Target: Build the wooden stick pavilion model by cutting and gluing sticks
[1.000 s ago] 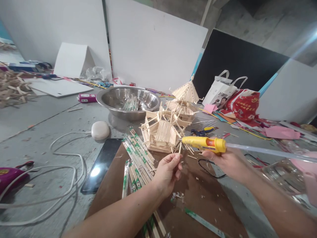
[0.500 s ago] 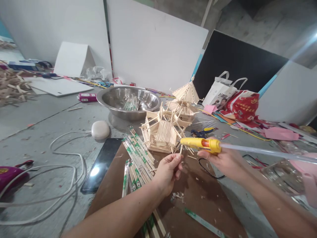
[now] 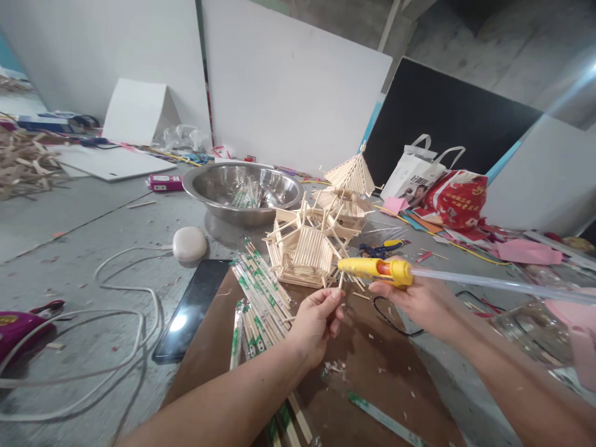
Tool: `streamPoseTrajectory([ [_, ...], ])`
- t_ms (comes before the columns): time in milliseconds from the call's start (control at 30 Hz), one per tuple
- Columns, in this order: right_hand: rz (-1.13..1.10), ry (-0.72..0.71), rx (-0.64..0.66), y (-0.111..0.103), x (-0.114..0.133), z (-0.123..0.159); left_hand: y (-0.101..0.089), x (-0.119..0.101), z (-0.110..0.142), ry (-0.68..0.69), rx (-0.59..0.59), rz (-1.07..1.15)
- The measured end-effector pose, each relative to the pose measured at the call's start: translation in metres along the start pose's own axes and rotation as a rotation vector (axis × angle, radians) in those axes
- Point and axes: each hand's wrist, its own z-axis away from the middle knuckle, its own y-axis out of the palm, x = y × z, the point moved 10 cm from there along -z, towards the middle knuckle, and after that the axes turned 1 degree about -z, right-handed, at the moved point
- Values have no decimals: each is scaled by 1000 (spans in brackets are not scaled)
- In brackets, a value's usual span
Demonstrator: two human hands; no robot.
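Note:
My left hand (image 3: 321,313) pinches a short wooden stick (image 3: 342,280) between thumb and forefinger, close to the front of a pavilion-like model (image 3: 311,245) built of wooden sticks. My right hand (image 3: 419,304) is wrapped round a yellow hot glue gun (image 3: 375,270), from whose back a long clear glue stick (image 3: 503,288) sticks out. The gun's nozzle points left, at the upper end of the pinched stick and near the model's lower right side. Whether it touches either cannot be made out. Wrapped chopsticks (image 3: 263,288) lie left of the model on a brown board (image 3: 372,379).
Behind the model stand a steel basin (image 3: 205,197) holding wrapped chopsticks and a stick-built pointed roof (image 3: 351,174). Pliers (image 3: 382,249) lie to the right. On the left are a phone (image 3: 190,316), a white rounded device (image 3: 189,244) and a looping white cable (image 3: 151,310).
My right hand has drawn the glue gun very slightly to the left. The left hand and its stick stay in place.

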Motion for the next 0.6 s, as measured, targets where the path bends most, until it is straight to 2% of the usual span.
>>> streamPoseTrajectory([
  [333,-43,17,-58,-4,-4,-2,-1,0,-1,-4,-7,8],
  [600,-146,12,-201,-20,-8,-1,-3,-4,-4,12,7,54],
])
